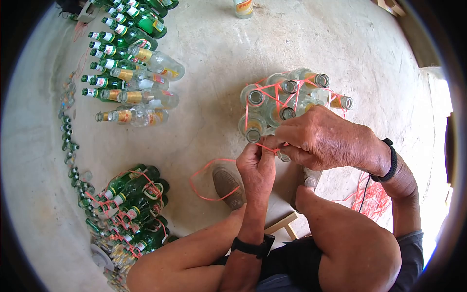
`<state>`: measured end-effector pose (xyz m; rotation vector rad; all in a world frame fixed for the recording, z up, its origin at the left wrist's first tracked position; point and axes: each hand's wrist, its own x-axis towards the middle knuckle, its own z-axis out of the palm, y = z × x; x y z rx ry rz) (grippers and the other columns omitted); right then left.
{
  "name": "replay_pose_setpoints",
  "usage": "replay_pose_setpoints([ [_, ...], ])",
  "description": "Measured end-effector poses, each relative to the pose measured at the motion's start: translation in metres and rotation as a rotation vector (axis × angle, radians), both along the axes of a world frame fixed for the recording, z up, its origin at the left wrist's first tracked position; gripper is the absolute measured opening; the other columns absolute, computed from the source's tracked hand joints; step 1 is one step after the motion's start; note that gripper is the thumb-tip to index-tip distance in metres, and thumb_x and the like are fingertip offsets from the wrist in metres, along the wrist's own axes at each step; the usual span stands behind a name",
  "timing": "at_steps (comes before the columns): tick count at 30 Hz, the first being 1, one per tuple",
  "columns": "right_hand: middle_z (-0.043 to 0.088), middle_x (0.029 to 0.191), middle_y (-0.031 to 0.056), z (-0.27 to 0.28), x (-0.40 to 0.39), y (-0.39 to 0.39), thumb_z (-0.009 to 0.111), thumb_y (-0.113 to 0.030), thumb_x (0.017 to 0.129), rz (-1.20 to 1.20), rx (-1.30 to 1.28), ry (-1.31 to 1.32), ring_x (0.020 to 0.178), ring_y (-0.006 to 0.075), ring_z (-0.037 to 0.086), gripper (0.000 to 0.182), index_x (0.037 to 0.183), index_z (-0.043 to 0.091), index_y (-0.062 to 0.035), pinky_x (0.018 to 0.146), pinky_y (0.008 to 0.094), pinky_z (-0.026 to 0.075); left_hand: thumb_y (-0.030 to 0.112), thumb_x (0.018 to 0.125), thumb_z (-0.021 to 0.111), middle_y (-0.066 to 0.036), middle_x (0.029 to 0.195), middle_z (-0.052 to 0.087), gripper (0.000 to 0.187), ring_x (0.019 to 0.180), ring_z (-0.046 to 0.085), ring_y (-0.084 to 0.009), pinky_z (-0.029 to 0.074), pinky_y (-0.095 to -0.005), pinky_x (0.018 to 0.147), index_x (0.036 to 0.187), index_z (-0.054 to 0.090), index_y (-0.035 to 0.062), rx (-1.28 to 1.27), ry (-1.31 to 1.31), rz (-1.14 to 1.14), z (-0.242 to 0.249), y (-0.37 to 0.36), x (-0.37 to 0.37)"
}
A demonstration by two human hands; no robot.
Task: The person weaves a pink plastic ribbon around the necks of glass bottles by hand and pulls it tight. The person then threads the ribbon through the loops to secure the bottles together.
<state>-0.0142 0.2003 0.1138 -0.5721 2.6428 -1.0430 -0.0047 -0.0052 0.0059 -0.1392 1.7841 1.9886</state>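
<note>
A cluster of clear glass bottles (255, 109) stands on the floor in front of me, with pink plastic twine (278, 95) wound around and between the necks. My left hand (258, 168) is at the near side of the cluster, fingers pinched on the twine just below the nearest bottle mouth. Beside it my right hand (311, 138) bends over the near bottles, its fingers closed around the same twine. A loose tail of twine (192, 182) loops out to the left over my shoe (227, 187). The right fingertips are partly hidden behind the hand.
Green bottles (129, 39) and several clear bottles (151, 80) lie in rows at the upper left. Tied green bottles (136, 199) sit at lower left. A twine heap (372, 199) lies on the right. One labelled bottle (243, 8) stands at the top. More bottles line the left wall.
</note>
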Motion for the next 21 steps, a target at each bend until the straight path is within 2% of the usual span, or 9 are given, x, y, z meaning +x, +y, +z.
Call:
replay_pose_setpoints([
  [2, 0.071, 0.076, 0.015, 0.008, -0.003, 0.0, 0.073, -0.008, 0.09, -0.017, -0.027, -0.053, 0.075, 0.0392, 0.073, 0.013, 0.102, 0.072, -0.004, 0.067, 0.0506, 0.059, 0.019, 0.11, 0.075, 0.005, 0.083, 0.067, 0.026, 0.078, 0.051, -0.003, 0.043, -0.0247, 0.065, 0.101, 0.074, -0.0051, -0.004, 0.015, -0.01, 0.001, -0.001, -0.001],
  [7, 0.068, 0.071, 0.0153, 0.009, -0.006, 0.001, 0.073, -0.004, 0.085, -0.066, -0.035, -0.103, 0.071, 0.0393, 0.072, 0.004, 0.088, 0.071, -0.0034, 0.063, 0.0497, 0.055, 0.021, 0.112, 0.073, 0.006, 0.077, 0.063, 0.029, 0.073, 0.047, -0.0028, 0.039, -0.0259, 0.061, 0.099, 0.074, -0.0052, -0.024, 0.071, -0.022, 0.004, 0.0, -0.003],
  [9, 0.065, 0.069, 0.0133, 0.012, -0.006, 0.006, 0.076, -0.002, 0.081, -0.059, 0.042, -0.099, 0.067, 0.0379, 0.069, 0.009, 0.082, 0.068, -0.0037, 0.06, 0.0484, 0.052, 0.023, 0.111, 0.073, 0.007, 0.076, 0.06, 0.028, 0.066, 0.044, -0.0011, 0.034, -0.0244, 0.055, 0.101, 0.076, -0.0029, -0.042, 0.062, -0.019, -0.001, 0.001, -0.002],
  [12, 0.067, 0.067, 0.0157, 0.021, -0.008, 0.012, 0.071, -0.002, 0.081, -0.111, 0.078, -0.069, 0.066, 0.0389, 0.07, 0.006, 0.076, 0.067, -0.002, 0.06, 0.049, 0.052, 0.024, 0.111, 0.073, 0.008, 0.076, 0.058, 0.028, 0.063, 0.042, -0.0002, 0.031, -0.0237, 0.051, 0.102, 0.078, -0.0019, -0.063, 0.036, -0.023, -0.009, -0.002, -0.001],
  [21, 0.065, 0.065, 0.0149, 0.016, -0.015, 0.028, 0.075, -0.007, 0.083, -0.243, 0.01, -0.065, 0.065, 0.0379, 0.069, 0.011, 0.076, 0.068, -0.0019, 0.06, 0.0471, 0.053, 0.024, 0.113, 0.071, 0.01, 0.074, 0.053, 0.028, 0.062, 0.037, 0.0006, 0.026, -0.0228, 0.052, 0.1, 0.077, -0.0005, -0.046, 0.06, -0.009, -0.004, 0.001, 0.0],
])
